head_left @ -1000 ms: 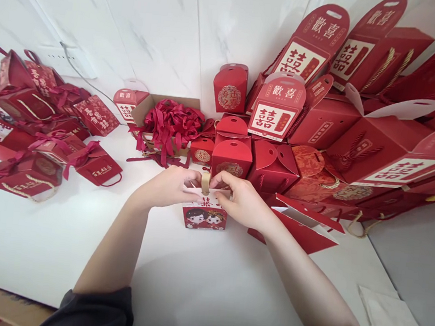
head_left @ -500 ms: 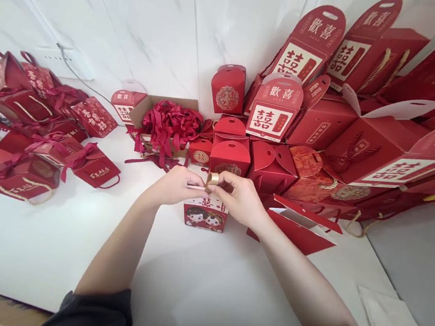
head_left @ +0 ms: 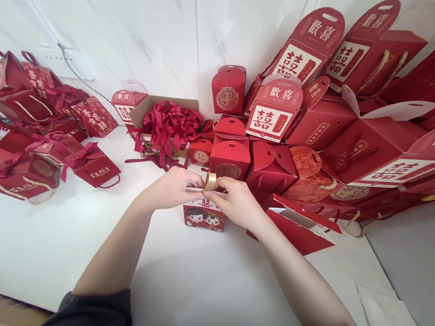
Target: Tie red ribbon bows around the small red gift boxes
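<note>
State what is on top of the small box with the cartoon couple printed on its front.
Both hands, left hand and right hand, rest on the small box, pinching a gold loop. The box's top flaps are covered by the hands.

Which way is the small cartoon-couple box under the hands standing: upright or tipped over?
Upright: the small box stands on the white table, its cartoon faces right way up, top under both hands.

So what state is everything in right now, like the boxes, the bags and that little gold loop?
Small cartoon box: upright on the table, top flaps pinched together.
Gold loop: standing up above the box top, between both hands.
Left hand: fingers closed on the box top.
Right hand: fingers closed on the box top.
Cardboard box of ribbons: open, heaped with red ribbon.
Flat red bag: lying on its side, mouth open.
Tall red box: closed, upright.
</note>
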`<state>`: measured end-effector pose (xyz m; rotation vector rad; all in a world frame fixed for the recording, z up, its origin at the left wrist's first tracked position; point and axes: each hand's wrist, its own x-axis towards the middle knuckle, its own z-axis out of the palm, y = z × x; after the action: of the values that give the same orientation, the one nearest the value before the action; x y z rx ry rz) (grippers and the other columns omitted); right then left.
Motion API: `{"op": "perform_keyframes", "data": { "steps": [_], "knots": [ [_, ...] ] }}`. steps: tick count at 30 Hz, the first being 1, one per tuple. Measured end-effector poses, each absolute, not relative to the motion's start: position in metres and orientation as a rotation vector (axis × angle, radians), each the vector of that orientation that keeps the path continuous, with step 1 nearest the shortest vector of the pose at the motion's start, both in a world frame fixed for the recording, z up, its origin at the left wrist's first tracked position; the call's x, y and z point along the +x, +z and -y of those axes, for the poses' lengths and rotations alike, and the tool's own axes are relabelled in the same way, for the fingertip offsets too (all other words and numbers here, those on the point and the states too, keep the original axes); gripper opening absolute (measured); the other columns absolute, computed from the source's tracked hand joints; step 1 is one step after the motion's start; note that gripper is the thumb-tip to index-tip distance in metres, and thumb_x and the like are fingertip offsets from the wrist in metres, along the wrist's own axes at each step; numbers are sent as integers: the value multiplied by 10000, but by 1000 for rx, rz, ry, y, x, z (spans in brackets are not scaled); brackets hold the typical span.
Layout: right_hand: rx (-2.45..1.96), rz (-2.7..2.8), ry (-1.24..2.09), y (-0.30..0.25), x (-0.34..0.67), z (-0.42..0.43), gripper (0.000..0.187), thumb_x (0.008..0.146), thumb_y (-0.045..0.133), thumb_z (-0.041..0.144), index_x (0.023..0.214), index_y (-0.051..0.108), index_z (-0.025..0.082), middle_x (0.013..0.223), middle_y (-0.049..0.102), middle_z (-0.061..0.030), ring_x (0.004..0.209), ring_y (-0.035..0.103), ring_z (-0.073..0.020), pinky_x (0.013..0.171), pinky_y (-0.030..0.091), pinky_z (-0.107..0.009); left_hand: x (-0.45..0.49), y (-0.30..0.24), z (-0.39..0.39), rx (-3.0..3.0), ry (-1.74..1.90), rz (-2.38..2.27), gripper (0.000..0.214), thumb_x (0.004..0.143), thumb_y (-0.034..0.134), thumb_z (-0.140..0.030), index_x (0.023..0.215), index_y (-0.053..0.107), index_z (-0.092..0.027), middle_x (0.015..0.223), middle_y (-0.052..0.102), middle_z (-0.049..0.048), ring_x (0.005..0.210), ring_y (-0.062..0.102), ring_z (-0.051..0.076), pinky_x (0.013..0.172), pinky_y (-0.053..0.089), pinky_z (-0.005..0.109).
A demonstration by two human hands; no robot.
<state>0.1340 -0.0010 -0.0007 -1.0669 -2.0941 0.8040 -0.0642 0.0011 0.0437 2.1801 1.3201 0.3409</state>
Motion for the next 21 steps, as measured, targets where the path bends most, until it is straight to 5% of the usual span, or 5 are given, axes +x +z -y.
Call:
{"op": "perform_keyframes", "data": {
  "steps": [10,17,21],
  "knots": [
    [-880,2341,598,2,137,3,122,961,491,213,884,568,156,869,597,-57,797,570,-165,715,448,-274,-71,40,-9,2255,264,-1191,363,852,565,-469,758,663,-133,613,546,-25,558,410,89,522,299,218],
    [-936,2242,641,9,144,3,70,924,564,252,914,592,188,866,619,-34,747,580,-158,680,455,-271,-71,46,-6,2202,273,-1204,248,820,617,-386,819,683,-147,709,635,-18,634,505,102,569,359,196],
    [-812,2156,687,12,145,5,110,936,539,214,944,648,205,1012,670,-55,914,630,-181,812,490,-301,-68,42,-5,2196,362,-1244,303,795,647,-436,732,653,-140,616,546,-33,583,444,90,527,329,195]
  ]
}}
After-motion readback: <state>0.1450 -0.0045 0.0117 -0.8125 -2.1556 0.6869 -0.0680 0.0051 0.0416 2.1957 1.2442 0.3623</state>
